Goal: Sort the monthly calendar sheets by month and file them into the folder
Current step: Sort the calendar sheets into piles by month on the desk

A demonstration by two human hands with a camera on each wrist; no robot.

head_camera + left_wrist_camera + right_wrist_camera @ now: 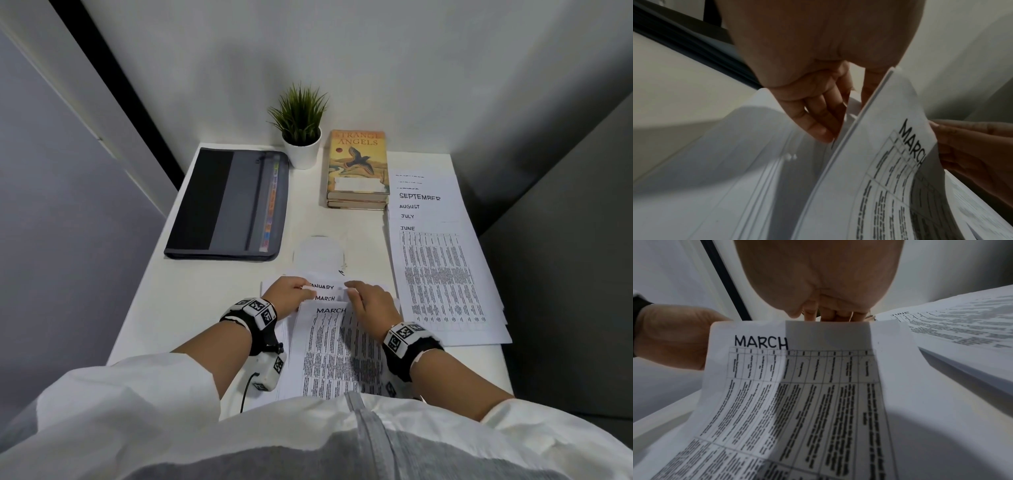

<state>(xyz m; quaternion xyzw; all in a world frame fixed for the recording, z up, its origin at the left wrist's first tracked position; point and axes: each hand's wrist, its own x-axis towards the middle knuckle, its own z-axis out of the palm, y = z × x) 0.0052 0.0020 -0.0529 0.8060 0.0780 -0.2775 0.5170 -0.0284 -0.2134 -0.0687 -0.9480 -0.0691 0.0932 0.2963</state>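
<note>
White desk (pixel 212 291) crowds the near stack (pixel 334 356): left hand (pixel 287 294) and right hand (pixel 371 303), each grip pinching several March sheets (pixel 797 386), could mix months with January (pixel 322 287) beneath.

Table text on the March sheet (pixel 334 346) is blurred; top headings of the fanned sheets (pixel 424 192) are unreadable.
</note>
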